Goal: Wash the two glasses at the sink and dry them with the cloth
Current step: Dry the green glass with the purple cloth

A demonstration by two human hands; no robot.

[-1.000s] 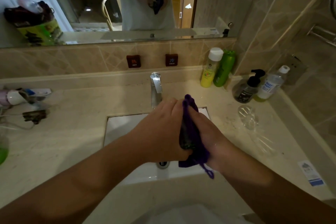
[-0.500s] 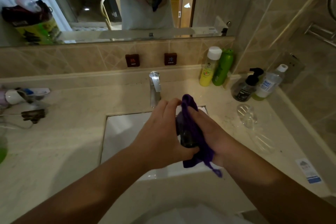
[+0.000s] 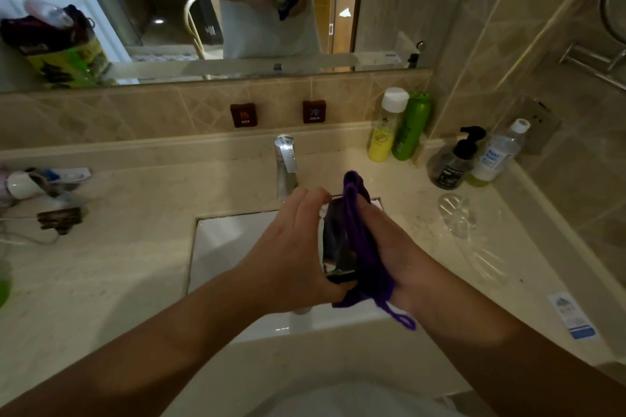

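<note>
Glass [image 3: 337, 240] drying over sink [image 3: 223, 247]

Left hand [image 3: 288, 254] wraps its fingers round the glass; right hand [image 3: 389, 247] pinches purple cloth [image 3: 359, 247] against it. Wet glass is likely slick and brittle, so hold the wall, not the rim. Second glass [image 3: 455, 215] lies right on the counter. Far wall tags read HOT [image 3: 244, 115] and COLD [image 3: 314, 112].

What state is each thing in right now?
Held glass: over the sink, in both hands.
Cloth: wrapped against the held glass.
Left hand: grips the glass.
Right hand: presses the cloth on.
Second glass: on the counter, untouched.
Tap: no water visible.
</note>
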